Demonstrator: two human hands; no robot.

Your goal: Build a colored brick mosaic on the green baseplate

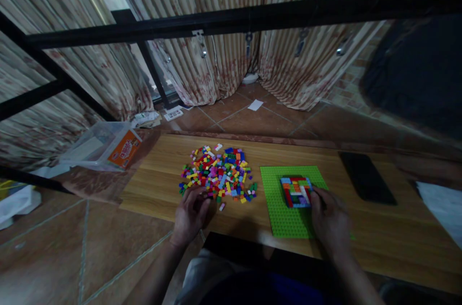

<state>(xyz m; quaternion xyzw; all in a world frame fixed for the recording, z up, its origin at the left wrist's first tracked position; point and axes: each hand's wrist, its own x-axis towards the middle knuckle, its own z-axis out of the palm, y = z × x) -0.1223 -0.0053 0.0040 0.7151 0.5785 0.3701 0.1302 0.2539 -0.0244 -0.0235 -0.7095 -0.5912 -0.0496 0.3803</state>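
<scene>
My left hand [189,214] is at the near-left edge of a loose pile of small coloured toy bricks [218,172]. Its fingers are curled, with a gap between thumb and forefinger, and no brick shows between them. On a green studded baseplate [294,225] stands a low, roughly square brick build [296,191] in red, blue, orange, white and other colours. Closed at the build's right edge is my right hand [331,221], thumb and fingers against it. The hand hides that edge and part of the baseplate. One pinkish brick [222,207] lies apart, just in front of the pile.
A black phone-like slab [367,177] lies right of the baseplate on the wooden table [151,184]. White paper [442,204] is at the far right. Left of the table sits a clear plastic box [90,146] with an orange label. A black metal rail [224,21] crosses before striped curtains.
</scene>
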